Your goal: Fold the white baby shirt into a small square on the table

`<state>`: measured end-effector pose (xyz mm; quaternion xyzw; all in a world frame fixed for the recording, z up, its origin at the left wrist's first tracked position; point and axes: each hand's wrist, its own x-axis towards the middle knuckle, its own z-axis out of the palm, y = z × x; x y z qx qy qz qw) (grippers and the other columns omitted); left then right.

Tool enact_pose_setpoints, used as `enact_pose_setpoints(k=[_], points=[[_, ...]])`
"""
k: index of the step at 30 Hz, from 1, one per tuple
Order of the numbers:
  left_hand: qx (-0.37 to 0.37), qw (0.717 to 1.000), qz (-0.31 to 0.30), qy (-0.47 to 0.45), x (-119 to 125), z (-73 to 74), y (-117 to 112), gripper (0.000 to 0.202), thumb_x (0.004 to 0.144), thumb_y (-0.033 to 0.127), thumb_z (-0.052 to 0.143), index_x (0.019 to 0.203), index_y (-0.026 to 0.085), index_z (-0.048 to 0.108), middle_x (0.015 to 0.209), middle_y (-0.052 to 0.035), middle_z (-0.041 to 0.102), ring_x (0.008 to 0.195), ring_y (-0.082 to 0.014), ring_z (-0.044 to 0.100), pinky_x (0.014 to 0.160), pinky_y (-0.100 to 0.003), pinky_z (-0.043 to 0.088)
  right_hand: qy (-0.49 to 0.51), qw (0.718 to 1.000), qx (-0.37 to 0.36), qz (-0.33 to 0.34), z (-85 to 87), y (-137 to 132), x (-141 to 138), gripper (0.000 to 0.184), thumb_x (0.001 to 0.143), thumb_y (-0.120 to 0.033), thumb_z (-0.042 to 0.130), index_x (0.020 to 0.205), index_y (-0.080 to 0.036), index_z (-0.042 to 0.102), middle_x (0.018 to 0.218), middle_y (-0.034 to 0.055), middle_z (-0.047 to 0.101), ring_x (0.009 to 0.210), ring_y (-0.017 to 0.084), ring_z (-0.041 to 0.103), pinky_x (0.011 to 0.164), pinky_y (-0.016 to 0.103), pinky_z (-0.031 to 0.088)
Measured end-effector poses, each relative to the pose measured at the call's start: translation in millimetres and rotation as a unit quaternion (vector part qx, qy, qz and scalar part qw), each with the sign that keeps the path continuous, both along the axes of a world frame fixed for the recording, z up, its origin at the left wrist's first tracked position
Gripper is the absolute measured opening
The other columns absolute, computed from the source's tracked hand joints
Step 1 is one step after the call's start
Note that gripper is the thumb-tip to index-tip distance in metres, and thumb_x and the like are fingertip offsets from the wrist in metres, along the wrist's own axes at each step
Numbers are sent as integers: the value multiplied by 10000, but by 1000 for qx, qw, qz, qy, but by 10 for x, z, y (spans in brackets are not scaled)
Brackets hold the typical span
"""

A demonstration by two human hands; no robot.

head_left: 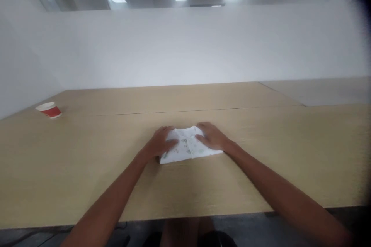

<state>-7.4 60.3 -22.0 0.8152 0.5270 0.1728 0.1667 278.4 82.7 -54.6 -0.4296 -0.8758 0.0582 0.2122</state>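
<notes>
A folded white garment [187, 148] with a small green-and-grey print lies on the light wood table [87, 154], near the middle of the view. Its buttoned front seems to face up, though the fold hides most of its shape. My left hand [159, 142] rests on the garment's left side, fingers flat and pointing right. My right hand [210, 136] presses on its right side, fingers pointing left. Neither hand grips the cloth, and the two stand a short way apart.
A red-and-white paper cup [48, 110] lies on its side at the far left of the table. A thin seam crosses the tabletop behind the garment. A white wall [174, 46] stands behind the table, and a grey panel [319, 92] lies at the back right.
</notes>
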Motion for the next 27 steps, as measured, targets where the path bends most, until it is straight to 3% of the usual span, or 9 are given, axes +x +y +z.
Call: enact_pose_setpoints(k=[5, 8, 12, 16, 20, 22, 24, 26, 27], points=[[-8, 1000, -4, 11, 5, -23, 8, 352, 921, 454, 476, 1085, 169, 600, 1091, -98, 630, 1017, -262, 581, 898, -405, 452, 79, 993, 81, -21, -2, 18, -36, 382, 914, -347, 587, 1241, -150, 577, 1229, 116, 562, 1174, 254, 466, 1027, 410, 400], [11, 1000, -18, 15, 3, -42, -5, 288, 941, 425, 462, 1060, 190, 578, 1051, -69, 633, 970, -245, 575, 864, -384, 431, 115, 986, 120, -21, 87, -54, -88, 249, 909, -287, 572, 1110, -154, 633, 1043, 90, 614, 1022, 210, 533, 915, 340, 432], [88, 995, -40, -7, 28, -39, -48, 200, 925, 358, 508, 988, 179, 570, 1027, -51, 608, 1001, -221, 529, 925, -382, 379, 86, 995, 53, 18, 181, -329, -298, 182, 928, -336, 568, 926, -176, 654, 826, 25, 623, 735, 131, 531, 687, 261, 362], [150, 987, -50, 1, 58, 25, -93, 141, 897, 297, 533, 867, 160, 518, 957, -44, 587, 985, -210, 484, 900, -375, 348, 22, 999, 2, 26, 170, -558, -530, 233, 895, -409, 608, 890, -176, 600, 802, 11, 618, 708, 122, 496, 630, 251, 251], [130, 987, -82, 37, 124, 115, -166, 178, 959, 332, 445, 911, 174, 510, 972, -50, 586, 960, -214, 495, 893, -387, 367, 9, 996, -85, -24, 271, -574, -563, 226, 808, -381, 663, 866, -178, 582, 742, -8, 592, 671, 105, 450, 612, 232, 220], [97, 988, -101, 69, 191, 141, -302, 194, 971, 322, 397, 985, 183, 532, 1003, -69, 598, 953, -231, 520, 897, -408, 391, -9, 991, -129, -28, 350, -621, -522, 152, 762, -292, 663, 781, -164, 582, 711, -16, 580, 649, 92, 433, 598, 222, 227], [40, 989, -109, 91, 252, 131, -562, 219, 948, 286, 397, 1057, 202, 566, 1033, -86, 620, 984, -260, 548, 917, -439, 409, -49, 984, -171, 10, 385, -780, -474, 114, 716, -207, 642, 674, -142, 558, 648, -20, 548, 606, 79, 414, 572, 219, 230], [-36, 992, -100, 69, 272, 72, -929, 242, 909, 271, 440, 1080, 249, 610, 1069, -87, 633, 1032, -282, 569, 952, -476, 421, -75, 973, -210, 64, 350, -1045, -430, 128, 673, -160, 630, 599, -125, 531, 580, -21, 506, 559, 71, 404, 544, 215, 240], [-71, 994, -87, 15, 263, 21, -1128, 243, 903, 306, 475, 1095, 297, 624, 1095, -75, 629, 1065, -286, 567, 977, -491, 424, -60, 970, -223, 78, 309, -1191, -405, 115, 664, -161, 635, 598, -123, 549, 587, -17, 522, 562, 75, 426, 540, 209, 262]])
